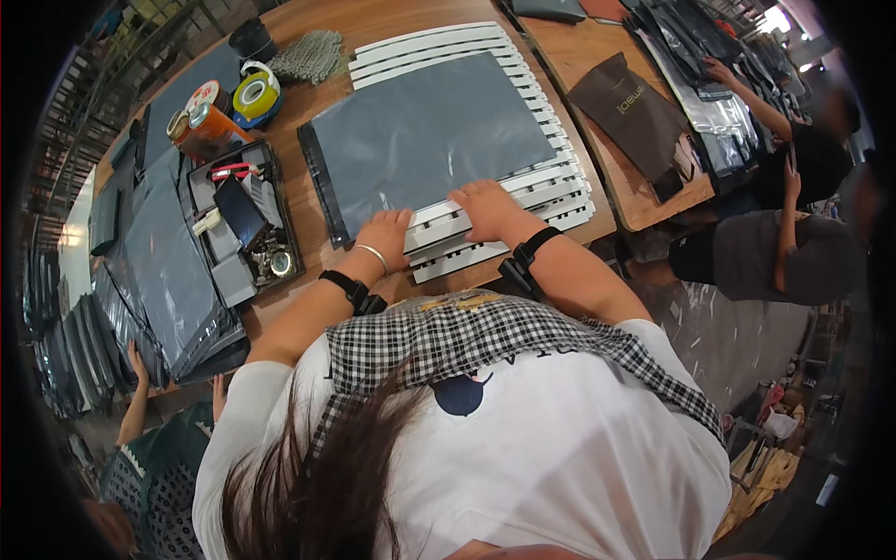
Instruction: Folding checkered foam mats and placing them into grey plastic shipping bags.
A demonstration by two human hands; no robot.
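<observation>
A dark grey plastic bag (429,121) lies flat in front of me, over a white slatted rack (551,191). The rack's toothed strips stick out past the bag at the far, right and near sides. At the bag's near edge my left hand (385,239) rests beside the left end of the near strips, fingers stretched forward. My right hand (487,209) lies on the near strips, its fingers reaching the bag's edge and its thumb apart. Neither hand is seen to grip anything, though the undersides of both are hidden.
Left of the bag, a black tray (297,238) holds a phone and small tools. Beyond it stand a tape dispenser (252,97), an orange can (213,123) and a grey mesh cloth (308,58). A brown bag (627,107) lies on the right table. Co-workers stand at both sides.
</observation>
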